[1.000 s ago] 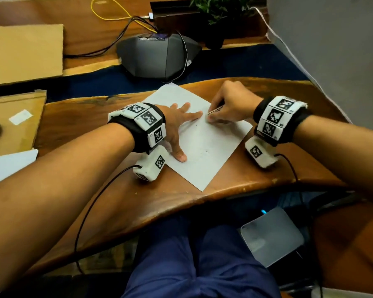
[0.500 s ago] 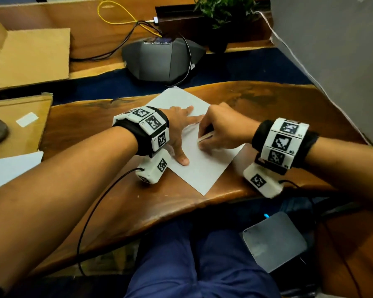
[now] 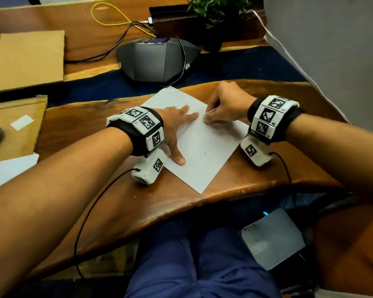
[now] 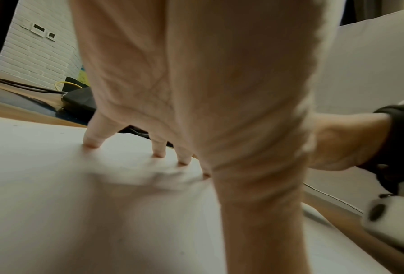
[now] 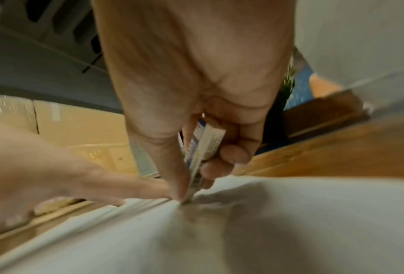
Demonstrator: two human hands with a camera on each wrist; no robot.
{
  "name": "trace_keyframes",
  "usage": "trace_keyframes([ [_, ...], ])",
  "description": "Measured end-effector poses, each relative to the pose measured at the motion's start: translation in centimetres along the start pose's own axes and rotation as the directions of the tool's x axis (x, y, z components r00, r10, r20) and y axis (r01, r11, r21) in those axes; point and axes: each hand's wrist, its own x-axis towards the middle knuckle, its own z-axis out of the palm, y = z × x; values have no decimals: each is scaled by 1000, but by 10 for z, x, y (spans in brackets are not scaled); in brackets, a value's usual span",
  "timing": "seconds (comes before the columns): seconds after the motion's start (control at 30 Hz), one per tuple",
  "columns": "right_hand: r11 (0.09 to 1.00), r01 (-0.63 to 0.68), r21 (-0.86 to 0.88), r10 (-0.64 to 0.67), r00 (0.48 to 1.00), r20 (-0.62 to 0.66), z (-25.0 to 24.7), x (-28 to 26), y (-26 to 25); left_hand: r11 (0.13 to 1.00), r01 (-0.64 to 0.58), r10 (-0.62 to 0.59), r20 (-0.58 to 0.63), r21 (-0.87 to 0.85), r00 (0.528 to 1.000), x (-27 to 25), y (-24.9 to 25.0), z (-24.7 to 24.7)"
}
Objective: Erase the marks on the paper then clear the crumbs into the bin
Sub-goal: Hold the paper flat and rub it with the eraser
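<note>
A white sheet of paper (image 3: 202, 147) lies askew on the wooden desk (image 3: 84, 130). My left hand (image 3: 177, 127) lies flat on its left part, fingers spread and pressing it down; the left wrist view shows the fingertips (image 4: 160, 153) on the paper (image 4: 56, 185). My right hand (image 3: 222, 106) pinches an eraser (image 3: 211, 111) in a blue-and-white sleeve, just right of the left fingertips. In the right wrist view the eraser (image 5: 203, 148) is held between thumb and fingers with its tip on the paper (image 5: 290, 222). A few tiny dark specks (image 3: 205, 154) lie on the sheet.
A grey conference phone (image 3: 157, 59) with cables sits behind the desk, beside a potted plant (image 3: 215, 9). Cardboard (image 3: 26, 57) lies at the left, with more white paper (image 3: 7, 171) below it. A grey pad (image 3: 271, 237) rests low by my right knee. A grey wall (image 3: 332, 50) stands at the right.
My right hand with the eraser slid toward me down the sheet, then back up toward the far edge beside the left fingertips. The left hand stays pressed on the paper.
</note>
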Motion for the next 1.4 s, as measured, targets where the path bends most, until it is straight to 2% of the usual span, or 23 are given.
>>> trace_keyframes([
  [0.07, 998, 42, -47, -43, 999, -6, 8, -3, -7, 1000, -5, 5, 0, 3, 1000, -1, 1, -1],
  [0.13, 986, 151, -73, -144, 985, 96, 20, -18, -26, 1000, -8, 8, 1, 24, 1000, -2, 3, -3],
  [0.2, 988, 149, -34, -141, 976, 164, 19, -20, -27, 999, -4, 4, 8, 35, 1000, -3, 3, -4],
  [0.3, 1000, -5, 14, 5, 1000, 23, 3, 0, -6, 1000, 1, -2, 10, 25, 1000, -4, 3, -4],
  [0.33, 1000, -12, 20, 13, 1000, -15, 3, 4, -3, 1000, 3, -3, 6, 21, 1000, -5, 2, -3],
  [0.4, 999, 50, -20, -50, 999, 0, 13, -2, -13, 1000, -5, 5, -6, 22, 1000, -5, 1, -3],
  [0.47, 989, 143, -30, -139, 984, 110, 23, -17, -30, 1000, -17, 17, -13, 15, 1000, -4, 0, -2],
  [0.5, 989, 149, -22, -144, 978, 149, 22, -18, -30, 1000, -21, 21, -12, 11, 1000, -4, 0, -2],
  [0.53, 992, 122, -21, -118, 983, 138, 17, -13, -25, 1000, -21, 21, -8, 9, 1000, -3, -1, -2],
  [0.6, 999, 32, -14, -31, 999, 33, 5, 1, -12, 1000, -10, 10, 1, 0, 1000, -1, -1, -1],
  [0.67, 1000, 7, -14, -8, 999, -34, 5, 8, -8, 1000, 2, -2, 0, -3, 1000, 0, -3, -1],
  [0.7, 999, 32, -34, -32, 999, -20, 10, 5, -12, 1000, -3, 3, -5, 1, 1000, 0, -3, -1],
  [0.77, 992, 117, -53, -112, 989, 92, 21, -8, -26, 1000, -24, 25, -25, 11, 999, 2, -3, 1],
  [0.83, 993, 113, -22, -107, 979, 174, 19, -8, -25, 1000, -21, 21, -12, 12, 1000, 3, -4, 2],
  [0.97, 999, -32, 18, 32, 999, -26, 3, 13, -3, 1000, 4, -4, 2, -6, 1000, 5, -7, 3],
  [1.03, 999, 31, -30, -31, 1000, 3, 14, 7, -13, 1000, -3, 3, -3, 9, 1000, 6, -7, 3],
  [1.13, 989, 144, -35, -136, 975, 176, 22, -10, -32, 1000, -22, 22, -15, 5, 1000, 6, -7, 4],
  [1.2, 996, 80, -42, -74, 990, 124, 11, 1, -21, 1000, -23, 23, -6, 1, 1000, 6, -7, 4],
  [1.3, 999, -53, 4, 53, 995, -83, 3, 18, -5, 1000, -10, 10, -5, 2, 1000, 8, -8, 4],
  [1.33, 999, -37, -15, 36, 995, -90, 6, 18, -8, 1000, -6, 6, -4, -4, 1000, 9, -8, 4],
  [1.4, 996, 63, -56, -63, 998, 12, 18, 6, -21, 1000, -17, 17, -9, -11, 1000, 10, -9, 6],
])
